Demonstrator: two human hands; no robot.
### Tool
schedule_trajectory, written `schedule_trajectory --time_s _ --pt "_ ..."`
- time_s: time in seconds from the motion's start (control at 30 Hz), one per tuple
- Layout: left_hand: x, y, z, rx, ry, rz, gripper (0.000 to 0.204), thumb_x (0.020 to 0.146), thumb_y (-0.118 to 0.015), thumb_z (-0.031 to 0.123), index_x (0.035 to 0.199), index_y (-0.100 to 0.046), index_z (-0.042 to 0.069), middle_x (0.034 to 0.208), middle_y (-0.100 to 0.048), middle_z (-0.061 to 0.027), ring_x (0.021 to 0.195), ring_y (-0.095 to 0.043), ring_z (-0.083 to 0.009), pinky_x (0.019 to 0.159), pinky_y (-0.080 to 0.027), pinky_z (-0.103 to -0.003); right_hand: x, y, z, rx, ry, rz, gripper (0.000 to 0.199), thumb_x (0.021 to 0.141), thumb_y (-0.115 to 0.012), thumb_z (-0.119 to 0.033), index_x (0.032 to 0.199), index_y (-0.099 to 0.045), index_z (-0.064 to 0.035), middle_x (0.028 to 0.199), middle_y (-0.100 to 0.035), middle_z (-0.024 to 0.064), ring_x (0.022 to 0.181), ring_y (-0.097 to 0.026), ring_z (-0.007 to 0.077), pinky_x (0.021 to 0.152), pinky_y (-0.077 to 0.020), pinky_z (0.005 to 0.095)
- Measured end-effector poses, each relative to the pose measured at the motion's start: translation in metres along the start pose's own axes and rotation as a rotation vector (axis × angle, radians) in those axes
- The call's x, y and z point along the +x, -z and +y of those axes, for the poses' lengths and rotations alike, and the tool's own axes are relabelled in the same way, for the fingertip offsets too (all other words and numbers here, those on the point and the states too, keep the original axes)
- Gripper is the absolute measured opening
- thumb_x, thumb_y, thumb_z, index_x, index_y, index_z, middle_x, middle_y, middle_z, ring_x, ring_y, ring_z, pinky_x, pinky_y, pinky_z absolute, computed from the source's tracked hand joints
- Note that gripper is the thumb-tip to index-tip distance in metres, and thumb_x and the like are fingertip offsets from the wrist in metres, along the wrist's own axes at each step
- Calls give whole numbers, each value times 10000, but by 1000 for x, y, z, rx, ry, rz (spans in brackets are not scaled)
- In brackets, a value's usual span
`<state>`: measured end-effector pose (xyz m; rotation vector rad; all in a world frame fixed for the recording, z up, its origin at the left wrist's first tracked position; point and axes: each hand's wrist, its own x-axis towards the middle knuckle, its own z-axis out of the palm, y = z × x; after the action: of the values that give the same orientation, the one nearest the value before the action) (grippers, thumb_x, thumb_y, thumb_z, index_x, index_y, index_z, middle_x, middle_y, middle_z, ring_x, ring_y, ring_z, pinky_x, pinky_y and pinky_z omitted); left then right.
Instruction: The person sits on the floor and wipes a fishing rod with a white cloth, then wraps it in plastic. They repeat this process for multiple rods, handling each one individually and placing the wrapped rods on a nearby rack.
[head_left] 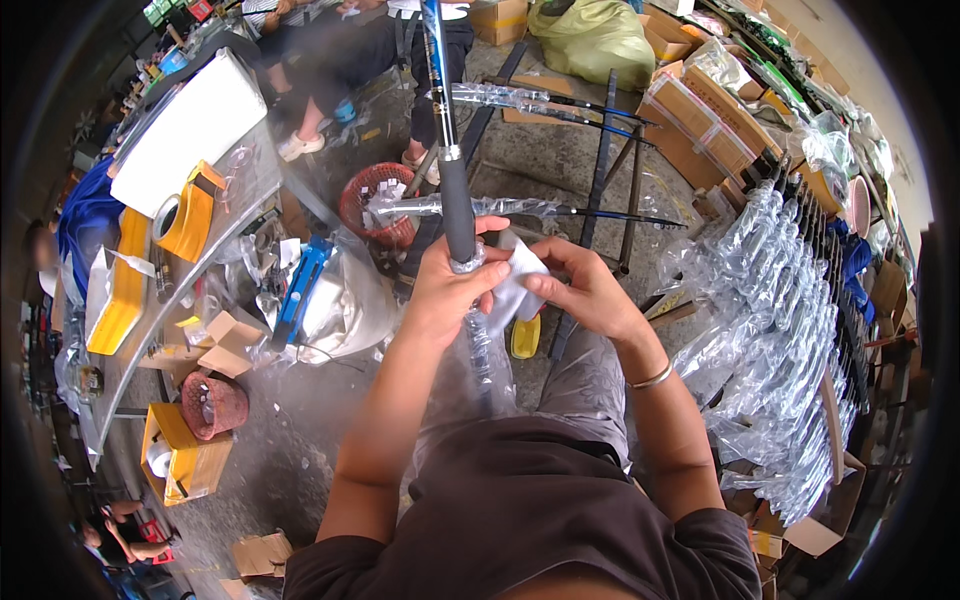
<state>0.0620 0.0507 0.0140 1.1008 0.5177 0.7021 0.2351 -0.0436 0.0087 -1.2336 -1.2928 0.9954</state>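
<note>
A fishing rod with a black foam grip (457, 205) and a blue-black shaft stands upright before me. My left hand (455, 285) is wrapped round it just below the grip. Beneath that hand, clear plastic film (481, 365) covers the rod's lower part. Between my hands is a thin white sheet (520, 282), perhaps paper or cloth; I cannot tell which. My right hand (585, 285) pinches its right edge between thumb and fingers, and my left thumb lies close to its left edge.
Film-covered rods (520, 207) lie across a metal frame (605, 150) ahead. A red basket (408, 232) stands left of them. Many plastic-wrapped rods (770, 330) are stacked at right. A table (215, 235) with yellow tape rolls (190, 222) is at left; people sit beyond.
</note>
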Motion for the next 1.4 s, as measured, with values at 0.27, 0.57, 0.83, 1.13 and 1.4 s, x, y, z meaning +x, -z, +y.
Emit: schedule_trajectory --time_s 0.27,0.57,0.83,1.13,1.4 --pt "-8 9 -19 63 117 9 455 825 -656 33 1239 -468 11 954 -672 -138 727 -670 -180 473 -424 -213 -5 -6 -6 678 117 220 83 886 -511 -108 846 -549 -46 1013 -587 120 923 -574 204 865 -467 352" --pt "-19 14 -53 -108 61 29 173 927 -565 146 1055 -498 51 708 -511 -16 581 -520 -113 540 -423 -259 -13 -3 -14 493 -96 260 137 935 -540 -156 905 -423 -92 734 -455 0 581 -395 65 522 -351 210" --pt "-33 15 -67 18 -37 -85 234 936 -558 265 1027 -497 59 722 -519 -35 604 -537 -149 589 -446 -288 4 -5 -18 -153 221 217 240 831 -599 48 1064 -568 0 979 -536 56 839 -533 144 711 -425 228" --pt "-41 -7 -52 176 -38 31 272 948 -532 230 1117 -428 44 680 -482 -18 519 -442 -86 460 -360 -226 26 -15 -35 -549 638 324 270 769 -660 57 1020 -638 -41 890 -558 116 696 -595 246 580 -483 310" --pt "-34 -19 -19 979 -419 199 404 867 -628 217 1145 -454 -17 683 -590 -222 628 -588 -422 517 -429 -458 3 -22 -30 -865 839 251 349 622 -690 -34 965 -627 -31 763 -522 57 600 -584 187 488 -501 309"
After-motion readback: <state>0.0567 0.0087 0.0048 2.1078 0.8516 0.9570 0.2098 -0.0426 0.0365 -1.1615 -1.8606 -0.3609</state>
